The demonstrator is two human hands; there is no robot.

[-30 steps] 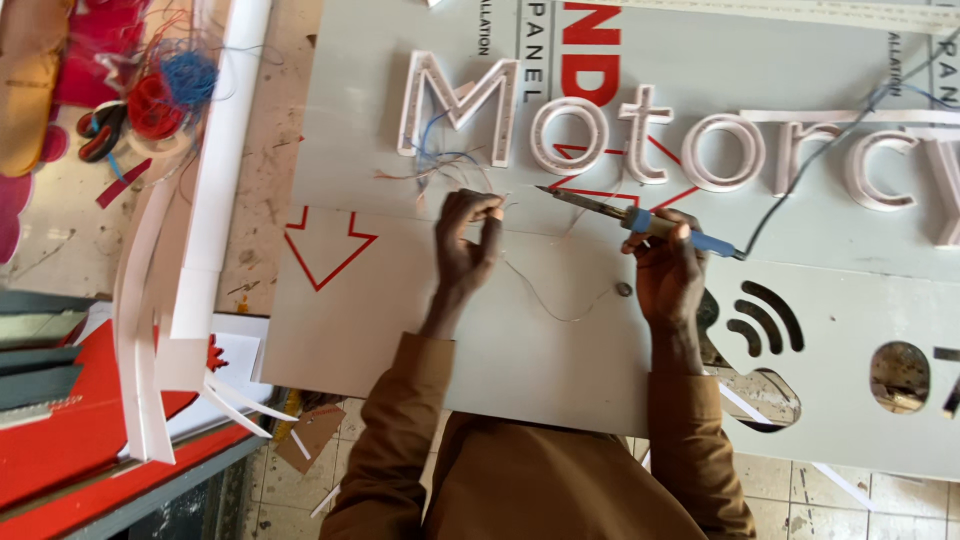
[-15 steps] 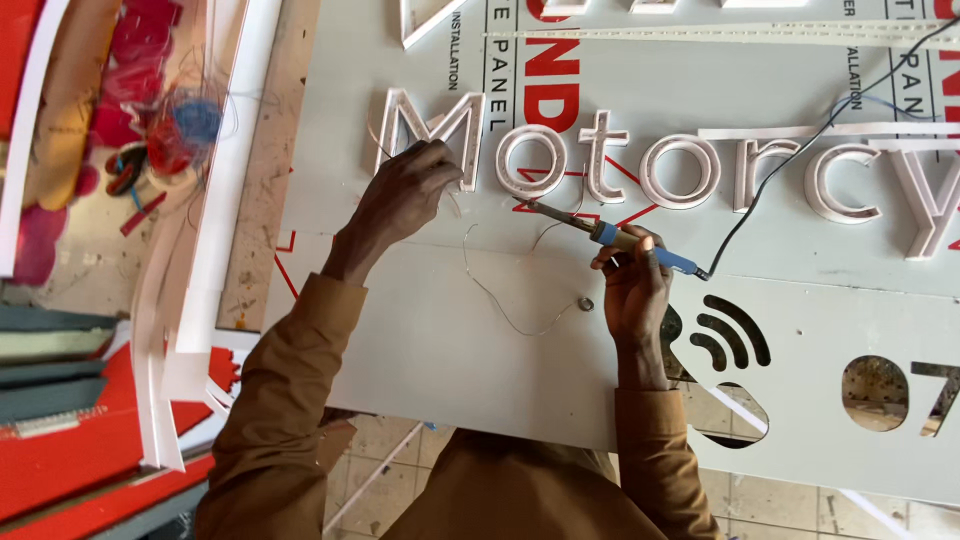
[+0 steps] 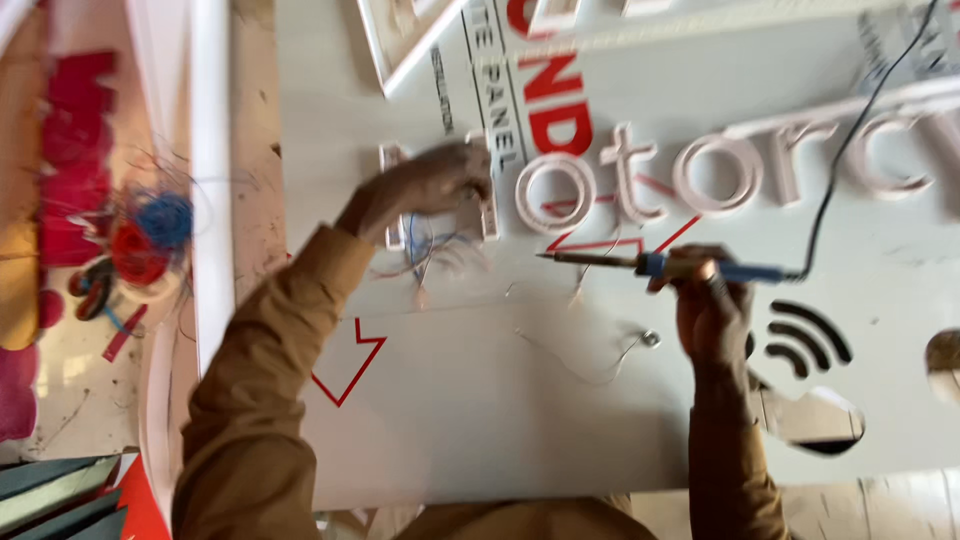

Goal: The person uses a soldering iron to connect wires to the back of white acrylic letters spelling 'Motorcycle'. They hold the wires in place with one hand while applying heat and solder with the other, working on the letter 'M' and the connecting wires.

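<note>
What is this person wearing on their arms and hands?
Both arms are in long, loose brown sleeves reaching the wrists. The left hand and right hand are bare: no gloves, and no rings or watch that I can make out, though the picture is blurred.

Long brown sleeves cover both arms to the wrists.

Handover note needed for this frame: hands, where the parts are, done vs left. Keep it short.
Left hand: on the first raised white letter at the left end of the row, with thin loose wires hanging just below it; the view is blurred, so the grip is unclear.
Right hand: fingers closed round the blue-handled soldering iron, tip pointing left above the white sign panel, touching nothing; its black cord runs up and right.
Done: the letters to the right sit on the panel.
Left: wires at the first letter hang free; a thin loose strand lies on the panel.
</note>
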